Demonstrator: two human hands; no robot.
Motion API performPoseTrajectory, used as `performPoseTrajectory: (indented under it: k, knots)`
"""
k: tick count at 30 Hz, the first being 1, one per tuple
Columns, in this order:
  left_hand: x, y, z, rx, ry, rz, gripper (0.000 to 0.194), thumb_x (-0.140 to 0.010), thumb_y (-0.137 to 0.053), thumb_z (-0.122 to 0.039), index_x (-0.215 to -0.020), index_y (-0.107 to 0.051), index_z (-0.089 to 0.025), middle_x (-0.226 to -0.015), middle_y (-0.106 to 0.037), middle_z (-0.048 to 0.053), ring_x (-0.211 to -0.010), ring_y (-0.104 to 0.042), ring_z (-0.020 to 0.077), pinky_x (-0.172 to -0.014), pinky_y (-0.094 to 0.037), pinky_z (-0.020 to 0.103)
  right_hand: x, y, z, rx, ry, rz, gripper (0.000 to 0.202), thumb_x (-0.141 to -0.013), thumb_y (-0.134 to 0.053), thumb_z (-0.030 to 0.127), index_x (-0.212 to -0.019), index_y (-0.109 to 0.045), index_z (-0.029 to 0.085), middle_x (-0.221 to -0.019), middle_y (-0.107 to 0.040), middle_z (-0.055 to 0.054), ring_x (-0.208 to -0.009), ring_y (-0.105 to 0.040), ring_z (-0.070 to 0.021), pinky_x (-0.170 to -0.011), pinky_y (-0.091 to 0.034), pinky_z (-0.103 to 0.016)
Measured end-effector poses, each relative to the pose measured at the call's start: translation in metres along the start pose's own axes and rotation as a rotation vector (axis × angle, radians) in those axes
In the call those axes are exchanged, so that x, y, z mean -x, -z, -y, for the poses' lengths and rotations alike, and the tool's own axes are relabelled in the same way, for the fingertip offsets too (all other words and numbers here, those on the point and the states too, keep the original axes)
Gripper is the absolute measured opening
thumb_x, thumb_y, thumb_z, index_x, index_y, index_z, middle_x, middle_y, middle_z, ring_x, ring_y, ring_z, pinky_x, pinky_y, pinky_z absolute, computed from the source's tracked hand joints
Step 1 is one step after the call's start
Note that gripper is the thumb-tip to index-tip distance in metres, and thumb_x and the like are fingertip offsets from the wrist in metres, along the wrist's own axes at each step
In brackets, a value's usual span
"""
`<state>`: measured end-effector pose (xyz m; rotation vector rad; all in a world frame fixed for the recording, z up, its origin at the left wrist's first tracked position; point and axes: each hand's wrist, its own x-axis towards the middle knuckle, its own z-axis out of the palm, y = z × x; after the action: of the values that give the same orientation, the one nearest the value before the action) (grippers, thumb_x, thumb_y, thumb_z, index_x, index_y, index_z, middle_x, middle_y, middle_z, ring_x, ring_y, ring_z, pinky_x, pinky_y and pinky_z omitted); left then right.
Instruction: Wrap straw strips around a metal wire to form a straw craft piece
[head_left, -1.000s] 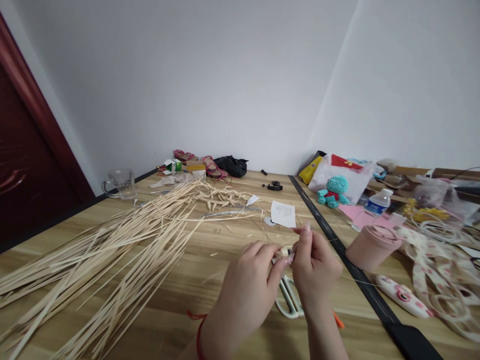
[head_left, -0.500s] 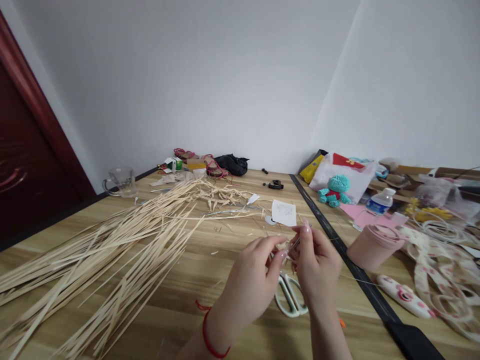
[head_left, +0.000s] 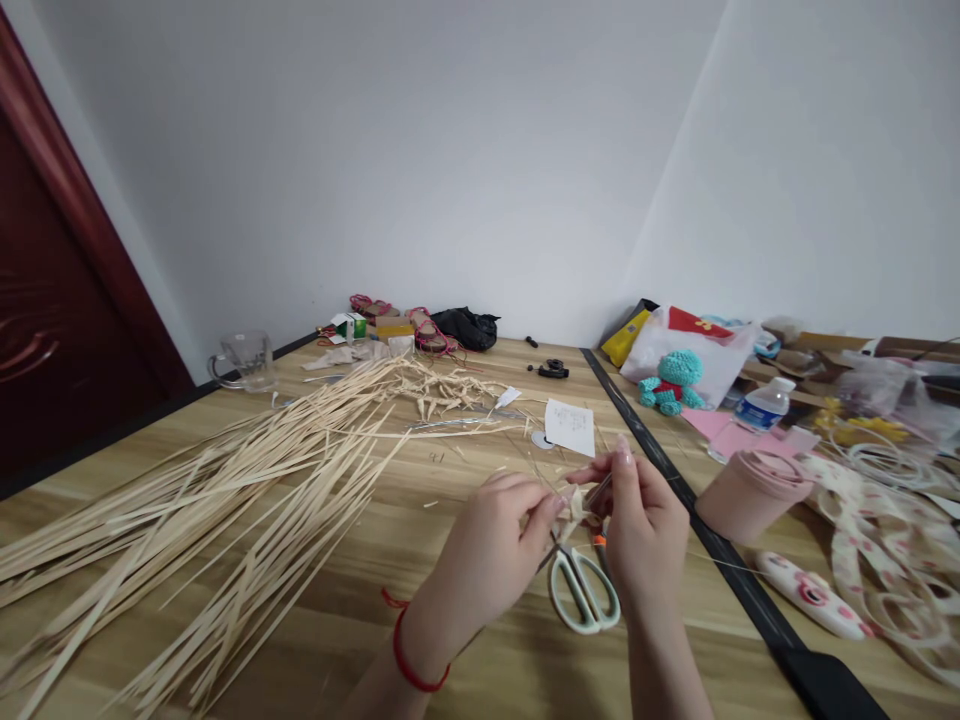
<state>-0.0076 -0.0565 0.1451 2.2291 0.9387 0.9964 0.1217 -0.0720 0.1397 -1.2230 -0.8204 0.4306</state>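
Both my hands meet over the table, just above the scissors. Between thumb and forefinger, my left hand (head_left: pixel 501 540) pinches a small folded piece of pale straw strips (head_left: pixel 576 506). My right hand (head_left: pixel 643 515) is closed, thumb raised, around a thin grey metal-looking tool (head_left: pixel 600 491) whose end points at the straw piece; its exact kind is hidden by the fingers. Below them lie scissors (head_left: pixel 583 592) with white-green handles, their blades partly covered by my hands. Something orange (head_left: pixel 600 540) shows beside my right hand.
Long pale straw strips (head_left: pixel 247 500) spread over the left side, with star-like woven pieces (head_left: pixel 442 390) behind. A glass mug (head_left: pixel 247 360) stands far left. Rightwards are a paper note (head_left: pixel 570 427), crocheted doll (head_left: pixel 675 380), water bottle (head_left: pixel 763 403), pink roll (head_left: pixel 754 495) and white-pink utility cutter (head_left: pixel 814 595).
My hands have moved slightly apart, the left a little leftward. More of the straw piece and the scissors' handles shows between and below them.
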Motion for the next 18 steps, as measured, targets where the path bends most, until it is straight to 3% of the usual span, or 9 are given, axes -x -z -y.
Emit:
performPoseTrajectory:
  k: [8,18]
  knots:
    - [0.001,0.01,0.007,-0.028,0.053,-0.002,0.034,-0.091,-0.039,-0.031,-0.063,-0.051,-0.017,-0.065,-0.056,0.0,-0.065,-0.049,0.0121,-0.06,-0.032,0.024,0.0,0.002,0.001,-0.134,-0.084,0.111,0.039,-0.08,-0.051,0.055,-0.071,-0.051,0.018,-0.055,-0.063,-0.001,-0.031,-0.037,-0.0076,-0.028,-0.031,-0.019]
    - [-0.005,0.007,0.019,-0.09,0.137,-0.051,0.039,-0.09,-0.038,-0.038,-0.06,-0.05,-0.017,-0.057,-0.051,-0.003,-0.055,-0.043,0.0101,-0.055,-0.027,0.025,0.001,-0.002,-0.001,0.033,-0.025,0.041,0.043,-0.081,-0.047,0.058,-0.068,-0.053,0.017,-0.048,-0.058,0.0,-0.03,-0.046,-0.0099,-0.026,-0.033,-0.018]
